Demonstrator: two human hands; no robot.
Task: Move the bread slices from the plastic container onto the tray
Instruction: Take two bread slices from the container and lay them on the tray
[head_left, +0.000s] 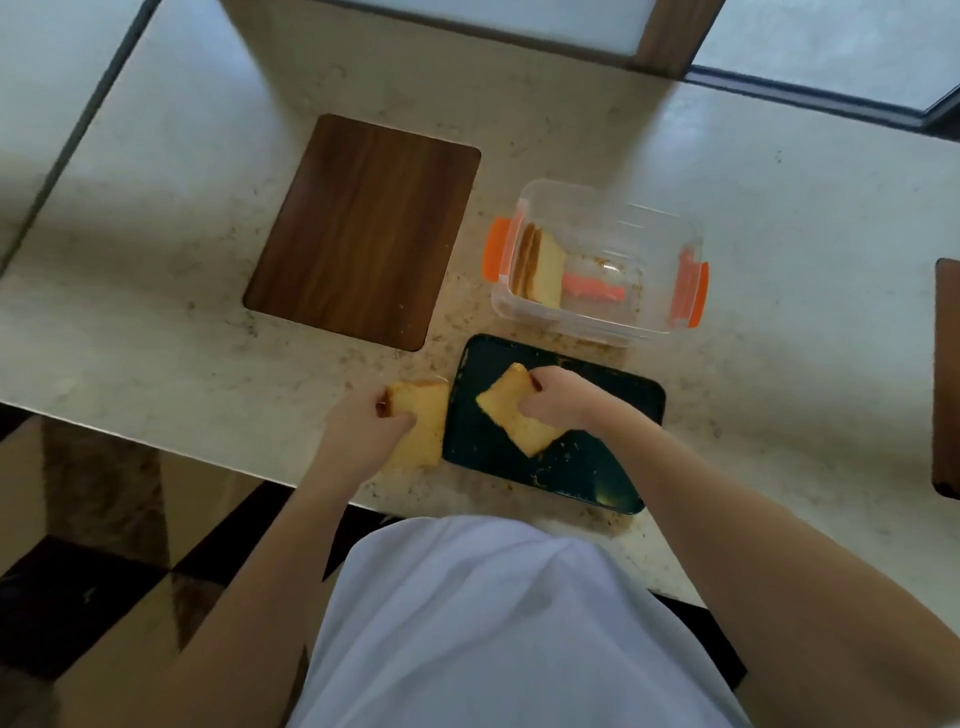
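While each of the hands grips a bread slice, the right hand (558, 397) lowers its slice (514, 415) over the tray (613, 467); the left hand (363, 431) holds another slice (423, 434) just left of the tray, above the desk (779, 234). Placing is underway. Next, release both, then fetch the remaining slices (540, 270) standing in the plastic container (623, 228) just beyond the tray.

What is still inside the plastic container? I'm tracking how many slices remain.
Bread slices stand on edge against the left wall of the plastic container; about three, overlapping, so the exact count is hidden.

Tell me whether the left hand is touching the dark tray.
Apart. The head view shows the left hand holding a bread slice over the counter, beside the tray.
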